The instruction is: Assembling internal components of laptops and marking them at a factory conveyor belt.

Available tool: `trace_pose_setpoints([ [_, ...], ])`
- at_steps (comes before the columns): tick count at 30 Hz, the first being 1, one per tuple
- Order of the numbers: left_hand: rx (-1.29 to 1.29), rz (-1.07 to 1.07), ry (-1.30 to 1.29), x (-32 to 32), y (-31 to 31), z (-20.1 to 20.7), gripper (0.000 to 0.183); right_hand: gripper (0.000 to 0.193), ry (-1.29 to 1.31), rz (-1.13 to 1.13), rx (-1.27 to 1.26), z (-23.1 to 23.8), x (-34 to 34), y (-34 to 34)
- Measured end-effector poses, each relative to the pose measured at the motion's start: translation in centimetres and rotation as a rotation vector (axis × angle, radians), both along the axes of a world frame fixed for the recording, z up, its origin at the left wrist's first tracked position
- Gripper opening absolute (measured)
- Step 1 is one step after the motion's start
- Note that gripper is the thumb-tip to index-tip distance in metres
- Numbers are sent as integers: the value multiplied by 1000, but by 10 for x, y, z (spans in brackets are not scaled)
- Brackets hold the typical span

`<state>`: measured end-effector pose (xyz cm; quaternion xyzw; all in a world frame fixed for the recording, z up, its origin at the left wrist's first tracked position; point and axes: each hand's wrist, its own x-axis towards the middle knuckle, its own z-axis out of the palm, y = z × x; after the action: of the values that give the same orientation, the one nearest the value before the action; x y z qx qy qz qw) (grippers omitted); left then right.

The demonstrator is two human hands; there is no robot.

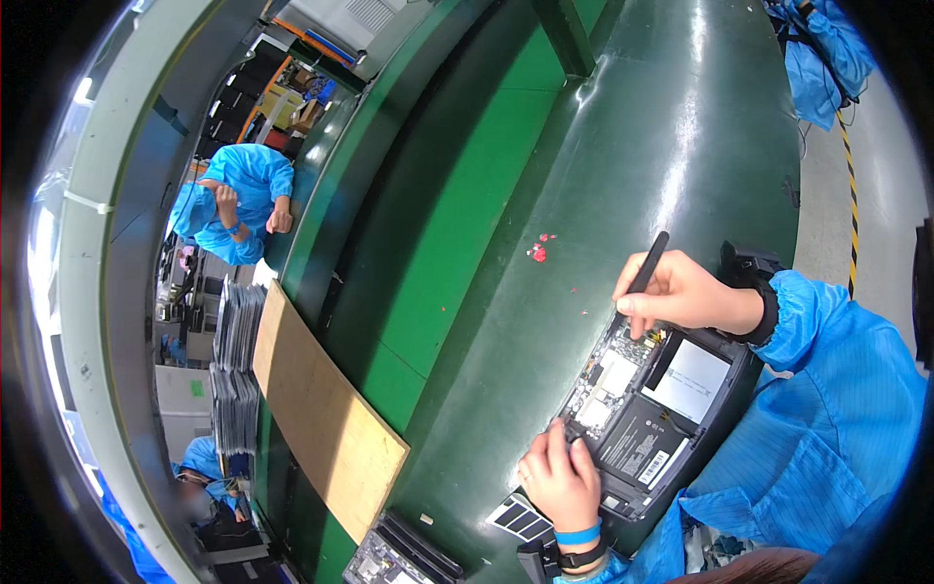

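An opened laptop base [743, 375] lies in front of me on the green bench, its inside facing up. It shows a circuit board [605, 382], a dark battery [637, 438] with a label, and a silver-white rectangular part [691, 378]. Above the board's far end, my right hand [689, 292] grips a slim black pen-like tool [650, 261]; its lower tip is hidden by the fingers. My left hand [562, 484] rests on the base's near left corner, fingers touching the board's edge and apart, with nothing seen in them. Bands circle both wrists.
Another opened laptop part [394, 563] sits at the bottom edge. A striped panel [522, 516] lies beside my left wrist. Red scraps [538, 251] dot the bench. Leftward are a wooden board [326, 414], stacked grey sheets [236, 341] and a person in blue [233, 200]. A post [567, 44] stands beyond.
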<state>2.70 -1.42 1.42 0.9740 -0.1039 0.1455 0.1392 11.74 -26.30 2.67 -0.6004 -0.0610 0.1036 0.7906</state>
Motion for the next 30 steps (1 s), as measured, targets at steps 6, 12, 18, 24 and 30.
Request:
trace_pose_setpoints([
  [6,-179,289,-172,-25,12,16,21,17,-11,-239,-25,10,-14,-20],
  [12,-70,331,24,-59,9,19,27,22,-279,-371,-420,-2,-45,-50],
  [18,-168,224,27,-67,3,-7,34,16,-475,-317,-1016,-16,-76,-57],
  [24,-741,395,314,-73,-13,-2,49,14,-255,-285,-733,-11,-95,-56],
  [30,-1104,497,428,-74,-34,23,60,16,-32,-252,-340,-21,-91,-58],
])
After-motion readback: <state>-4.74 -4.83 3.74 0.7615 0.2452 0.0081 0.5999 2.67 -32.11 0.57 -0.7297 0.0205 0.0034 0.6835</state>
